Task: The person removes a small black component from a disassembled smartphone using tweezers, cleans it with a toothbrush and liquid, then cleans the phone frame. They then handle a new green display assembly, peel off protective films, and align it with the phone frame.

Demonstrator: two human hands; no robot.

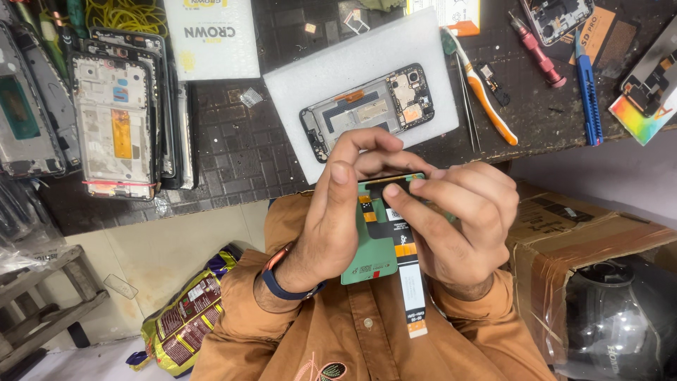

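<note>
Green display panel (374, 261) with its black and orange flex ribbon (403, 243) sits between our two hands, held up close to our chest, in front of the orange shirt (367, 339). We have our left hand (331, 226) curled round its left edge, thumb laid up the near face and the fingers folded over the top edge. Our right hand (462, 226) grips the right side, its index finger lying slantwise across the dark strip at the top so that its tip nearly meets the left thumb. Both sets of fingers are bent tight on the panel, with only its lower part and the ribbon's white tail (415, 307) showing below the palms. A blue watch strap (278, 286) circles the left wrist.

Beyond the hands, on the dark tiled bench (233, 155), lies a white foam pad (317, 77) carrying an opened phone frame (367, 109). Just right of the pad we see tweezers (467, 106) and an orange and white tool (486, 106), then a red screwdriver (539, 49) and a blue tool (587, 99). A stack of bare phone frames (120, 120) stands at the bench's left, and a cardboard box (585, 233) sits at our right elbow
</note>
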